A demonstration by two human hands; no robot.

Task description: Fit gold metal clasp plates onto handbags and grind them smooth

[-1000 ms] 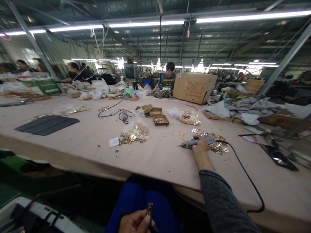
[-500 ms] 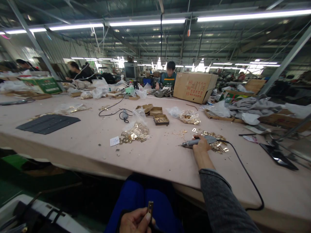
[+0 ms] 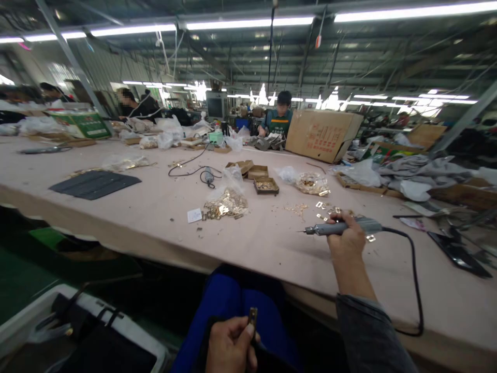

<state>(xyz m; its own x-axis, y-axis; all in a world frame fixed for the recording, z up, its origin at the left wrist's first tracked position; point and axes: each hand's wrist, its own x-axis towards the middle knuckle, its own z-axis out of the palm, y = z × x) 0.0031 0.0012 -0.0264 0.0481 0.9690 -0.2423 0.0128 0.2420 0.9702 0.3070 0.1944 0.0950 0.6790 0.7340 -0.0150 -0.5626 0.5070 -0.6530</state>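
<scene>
My right hand [image 3: 348,242] is wrapped round a grey electric screwdriver [image 3: 324,229], held level a little above the table with its thin bit pointing left. A black cord [image 3: 413,269] runs from its back end. Behind and partly hidden by that hand lie loose gold metal buckle plates [image 3: 321,205]. Low in the view, over my lap, my left hand [image 3: 231,343] pinches a narrow metal piece [image 3: 252,316] with a hole in it, upright between thumb and fingers. Dark material below the piece is hard to make out.
A bag of gold plates [image 3: 229,203] lies mid-table beside a white label [image 3: 194,215]. A small tray of fittings [image 3: 266,185] and another bag [image 3: 311,183] stand behind. Also there are a large carton [image 3: 322,133], a dark flat sheet [image 3: 95,185] and a white bin [image 3: 151,339] at lower left.
My right hand has lifted the screwdriver off the table near the plates. My left hand keeps its pinch on the metal piece. The whole view has shifted slightly.
</scene>
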